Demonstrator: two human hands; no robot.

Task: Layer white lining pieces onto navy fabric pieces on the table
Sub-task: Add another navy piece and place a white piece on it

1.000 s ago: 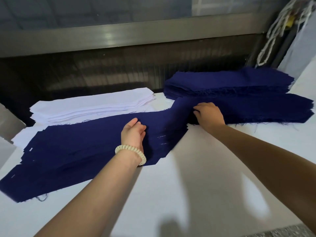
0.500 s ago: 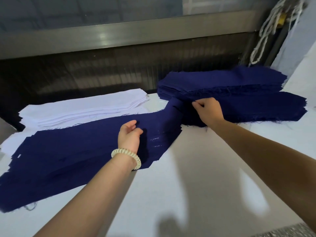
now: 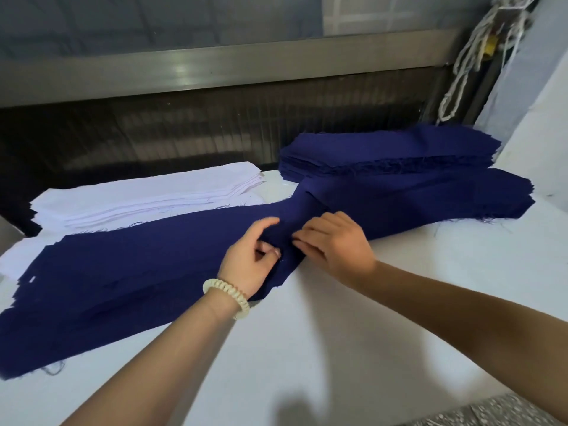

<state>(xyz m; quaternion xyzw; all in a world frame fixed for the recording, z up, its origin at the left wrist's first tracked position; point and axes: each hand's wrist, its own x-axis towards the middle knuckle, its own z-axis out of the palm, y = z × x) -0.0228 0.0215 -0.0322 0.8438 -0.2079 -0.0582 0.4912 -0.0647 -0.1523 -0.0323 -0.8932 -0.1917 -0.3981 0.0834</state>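
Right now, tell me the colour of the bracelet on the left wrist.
The bracelet is cream, a pale off-white; the head view, the only one, shows it clearly.

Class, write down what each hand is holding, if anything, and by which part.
Both hands hold the top navy fabric piece at its near right end. The left hand pinches a fold there; the right hand pinches the edge beside it.

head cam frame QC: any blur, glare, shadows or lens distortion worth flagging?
Head view: slight motion blur around the fingertips of the left hand and right hand; glare patch on the metal rail, which bows from wide-angle distortion; soft arm shadows on the white table; navy fabric reads dark, with little weave detail.
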